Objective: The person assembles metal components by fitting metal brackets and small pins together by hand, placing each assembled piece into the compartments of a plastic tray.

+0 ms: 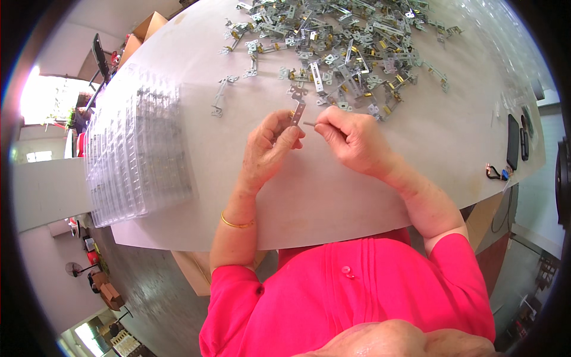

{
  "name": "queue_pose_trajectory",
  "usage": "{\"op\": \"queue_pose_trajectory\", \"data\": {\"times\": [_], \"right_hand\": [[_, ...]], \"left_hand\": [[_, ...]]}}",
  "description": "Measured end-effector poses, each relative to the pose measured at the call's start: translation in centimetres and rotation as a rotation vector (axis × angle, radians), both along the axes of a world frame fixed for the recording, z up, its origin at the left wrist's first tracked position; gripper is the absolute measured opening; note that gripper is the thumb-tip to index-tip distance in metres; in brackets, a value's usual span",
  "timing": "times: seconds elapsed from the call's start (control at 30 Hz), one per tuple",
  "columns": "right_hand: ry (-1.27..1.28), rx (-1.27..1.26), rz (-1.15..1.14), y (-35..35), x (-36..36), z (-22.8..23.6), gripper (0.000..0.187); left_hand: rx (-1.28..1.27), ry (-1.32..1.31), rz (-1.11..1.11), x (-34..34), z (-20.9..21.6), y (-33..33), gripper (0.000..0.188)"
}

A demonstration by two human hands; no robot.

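Note:
Between thumb and fingers, my left hand (270,149) grips a metal bracket (298,113), a narrow strip with a row of small holes and a wider cut-out end pointing away from me. Just to its right, my right hand (354,140) pinches a thin grey pin (308,124), whose tip points at the bracket with a small gap between them. Beyond both hands spreads a large heap of similar metal brackets (351,50), many with brass-coloured parts. One loose bracket (221,95) lies apart from the heap, left of my left hand.
Clear plastic trays (137,149) are stacked at the table's left side. Clear plastic sheeting (499,41) lies at the far right. Nearer on the right are a black flat object (513,141) and a small black loop with a blue part (496,172). The white table (333,208) curves toward me.

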State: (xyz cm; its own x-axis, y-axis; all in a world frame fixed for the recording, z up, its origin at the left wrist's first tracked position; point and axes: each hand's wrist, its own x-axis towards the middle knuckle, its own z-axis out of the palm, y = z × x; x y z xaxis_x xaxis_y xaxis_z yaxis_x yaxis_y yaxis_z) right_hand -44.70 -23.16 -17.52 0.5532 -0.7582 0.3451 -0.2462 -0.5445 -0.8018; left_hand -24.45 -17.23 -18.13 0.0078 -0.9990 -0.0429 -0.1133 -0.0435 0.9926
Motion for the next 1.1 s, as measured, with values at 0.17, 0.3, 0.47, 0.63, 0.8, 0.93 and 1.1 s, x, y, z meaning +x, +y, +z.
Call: {"op": "queue_pose_trajectory", "data": {"times": [0.17,0.3,0.47,0.63,0.8,0.93,1.1], "right_hand": [[-0.124,0.242,-0.098,-0.3,0.1,0.2,0.007],[-0.171,0.269,-0.103,-0.4,0.2,-0.8,0.007],[-0.173,0.326,-0.07,0.0,0.6,-1.1,0.008],[-0.161,0.308,-0.086,0.1,0.7,-1.6,0.008],[-0.172,0.316,-0.095,0.1,0.8,-1.6,0.008],[-0.201,0.367,-0.094,0.1,0.9,-1.6,0.009],[-0.279,0.512,-0.052,0.0,0.7,-1.7,0.011]], "left_hand": [[-0.118,-0.283,-0.031,1.0,0.2,-0.4,0.019],[-0.108,-0.496,-0.071,0.6,1.3,-0.4,0.018],[-0.166,-0.645,-0.064,0.4,0.3,-0.1,0.014],[-0.471,-0.975,-0.007,0.7,0.2,-0.5,0.011],[-0.456,-1.045,0.051,1.1,-0.1,-0.5,0.008],[-0.647,-1.04,0.294,0.7,0.7,-1.2,0.009],[-0.432,-0.173,0.106,0.0,5.5,0.8,0.028]]}}
